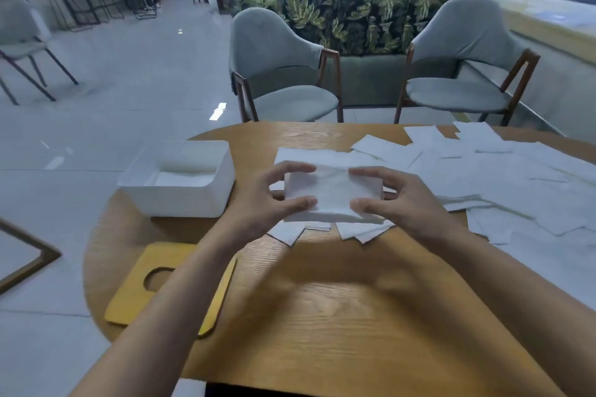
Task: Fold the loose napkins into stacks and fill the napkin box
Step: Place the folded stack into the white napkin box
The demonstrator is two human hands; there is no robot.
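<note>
**Desk:** What's on your feed, starting at the left?

**Operator:** I see the white napkin box [180, 200] near the left edge of the tabletop [322, 316], open at the top. Something white lies in the bottom; I can't tell whether it's napkins. Nearer to me, a yellow lid [129, 300] with an oval cut-out lies flat, overhanging the near-left edge, and the left forearm crosses above it.

**Desk:** And the hands?

**Operator:** The left hand [258, 200] grips the left end of a folded stack [332, 193], thumb on the near side, fingers curled over the far side. The right hand [403, 200] pinches the right end the same way. Both hold it square, over the middle of the tabletop and just right of the box.

**Desk:** Is the stack lifted?

**Operator:** I can't tell. A few flat sheets lie under it, their corners poking out towards me.

**Desk:** Further right?

**Operator:** Loose napkins [516, 177] lie spread and overlapping from beside the right hand out to the right edge and up to the far edge. Beyond the far edge stand two grey chairs [277, 74].
</note>
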